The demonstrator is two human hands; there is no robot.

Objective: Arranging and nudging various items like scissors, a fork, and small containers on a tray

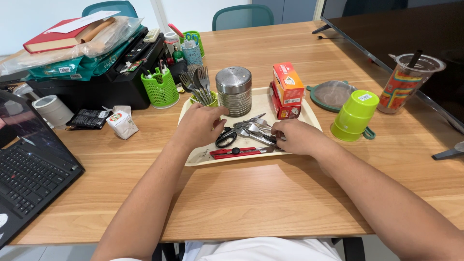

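While both hands rest on the tray (pixel 313 121) near the desk's middle, the right hand (pixel 295 137) grabs forks (pixel 253 131) from the pile, and the left hand (pixel 200 124) lies loose beside the scissors (pixel 225 137).

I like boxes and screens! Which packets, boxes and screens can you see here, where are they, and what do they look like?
Two red-orange boxes: stacked at the tray's right side.
White packet: crumpled, left of the tray.
Black sachets: flat, beside the white packet.
Laptop screen: dark, far left.
Monitor: black, top right.
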